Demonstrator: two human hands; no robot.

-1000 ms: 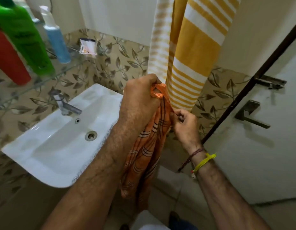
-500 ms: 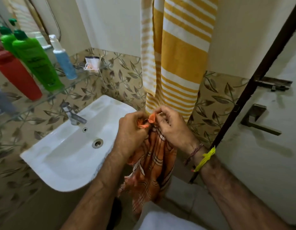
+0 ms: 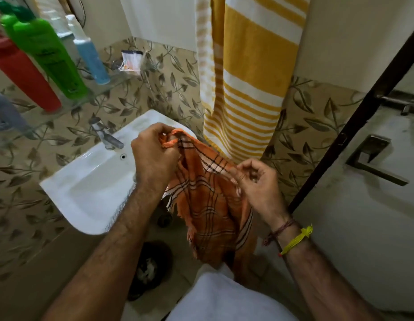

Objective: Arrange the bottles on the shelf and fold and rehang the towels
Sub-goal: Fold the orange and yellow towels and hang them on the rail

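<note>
An orange checked towel [image 3: 213, 205] hangs between my hands in front of the sink. My left hand [image 3: 152, 156] grips one top corner of it. My right hand [image 3: 254, 181] pinches the top edge further right, so the upper hem is stretched between them. A yellow and white striped towel [image 3: 250, 77] hangs on the wall behind. On the glass shelf [image 3: 101, 91] at the left stand a red bottle [image 3: 23, 72], a green bottle [image 3: 50, 56] and a blue bottle [image 3: 90, 54].
A white sink [image 3: 85, 186] with a metal tap [image 3: 106, 137] juts out at the left. A small white packet [image 3: 130, 61] lies at the shelf's right end. A door with a handle [image 3: 373, 158] stands at the right. A dark bin [image 3: 150, 267] sits on the floor.
My hands dropped lower and moved apart. My right hand slid rightwards along the orange towel's top edge, spreading the bunched cloth wider. The view tilted down.
</note>
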